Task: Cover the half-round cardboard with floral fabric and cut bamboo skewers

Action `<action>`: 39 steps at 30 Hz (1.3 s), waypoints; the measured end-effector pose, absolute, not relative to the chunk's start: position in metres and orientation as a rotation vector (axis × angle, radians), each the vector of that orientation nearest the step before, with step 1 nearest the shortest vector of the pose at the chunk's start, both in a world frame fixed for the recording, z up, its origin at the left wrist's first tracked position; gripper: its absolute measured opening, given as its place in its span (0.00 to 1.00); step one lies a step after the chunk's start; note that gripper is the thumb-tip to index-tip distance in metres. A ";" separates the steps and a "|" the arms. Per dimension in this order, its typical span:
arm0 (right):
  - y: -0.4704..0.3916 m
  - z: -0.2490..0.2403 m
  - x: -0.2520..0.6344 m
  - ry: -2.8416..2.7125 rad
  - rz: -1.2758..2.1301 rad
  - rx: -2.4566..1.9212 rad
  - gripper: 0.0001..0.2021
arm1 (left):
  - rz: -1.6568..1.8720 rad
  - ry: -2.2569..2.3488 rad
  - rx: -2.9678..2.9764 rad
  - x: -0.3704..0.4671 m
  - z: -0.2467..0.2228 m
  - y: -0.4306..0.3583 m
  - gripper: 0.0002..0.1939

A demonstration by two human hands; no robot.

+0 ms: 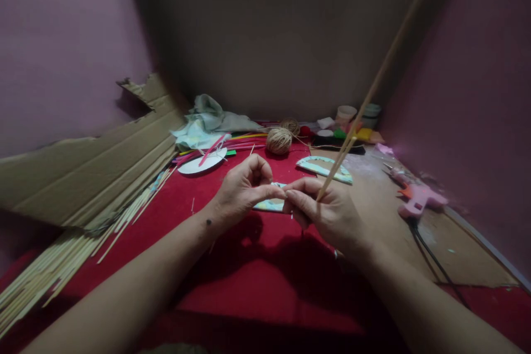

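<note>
My right hand (332, 207) is closed with thumb and index finger pinched. Long thin tan sticks (373, 88), seemingly two side by side, rise from it toward the upper right, blurred near the top. My left hand (249, 182) is also closed, its thumb tip meeting the right fingertips; what lies between them is too small to make out. Beneath both hands, a cloth-covered piece (265, 204) in pale blue and yellow rests on the red cloth (249, 287), partly hidden. Beyond the right hand lies a similar half-round frame (323, 168).
On the right, a pink glue gun (423, 199) with a black cord lies on a brown board (473, 249). A twine ball (279, 141), crumpled cloth (207, 124) and white disc (203, 162) sit at the back. Left are cardboard (83, 182) and several thin sticks (53, 271).
</note>
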State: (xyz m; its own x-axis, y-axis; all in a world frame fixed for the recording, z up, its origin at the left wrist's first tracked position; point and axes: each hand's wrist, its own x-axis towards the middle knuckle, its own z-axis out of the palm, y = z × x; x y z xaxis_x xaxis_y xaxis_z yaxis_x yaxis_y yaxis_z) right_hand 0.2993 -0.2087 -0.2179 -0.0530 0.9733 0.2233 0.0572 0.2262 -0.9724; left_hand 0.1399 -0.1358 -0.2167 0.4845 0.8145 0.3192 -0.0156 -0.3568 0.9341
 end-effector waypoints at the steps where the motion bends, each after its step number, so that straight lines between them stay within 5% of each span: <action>1: -0.209 -0.218 0.298 -1.424 0.976 -1.088 0.12 | 1.011 0.691 1.699 0.141 -0.217 -0.136 0.19; 11: -0.207 -0.217 0.294 -1.267 1.056 -1.045 0.08 | 1.023 0.723 1.710 0.141 -0.216 -0.135 0.17; 23: -0.210 -0.221 0.292 -1.431 0.763 -1.135 0.10 | 0.873 0.674 1.609 0.142 -0.213 -0.142 0.16; 29: -0.207 -0.222 0.289 -1.311 0.914 -1.135 0.12 | 0.857 0.666 1.587 0.142 -0.215 -0.140 0.15; 36: -0.201 -0.218 0.290 -0.902 1.478 -0.909 0.12 | 0.910 0.599 1.653 0.135 -0.208 -0.138 0.06; 39: -0.203 -0.218 0.290 -0.913 1.653 -0.877 0.10 | 1.012 0.580 1.609 0.130 -0.204 -0.132 0.15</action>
State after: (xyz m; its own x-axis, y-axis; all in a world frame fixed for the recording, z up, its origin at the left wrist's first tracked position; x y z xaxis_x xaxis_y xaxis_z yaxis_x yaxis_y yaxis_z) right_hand 0.2896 -0.2031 -0.2180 -0.2252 0.9674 -0.1156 -0.4176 -0.2031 -0.8856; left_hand 0.1301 -0.1321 -0.2038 0.5159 0.7978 0.3121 -0.1336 -0.2849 0.9492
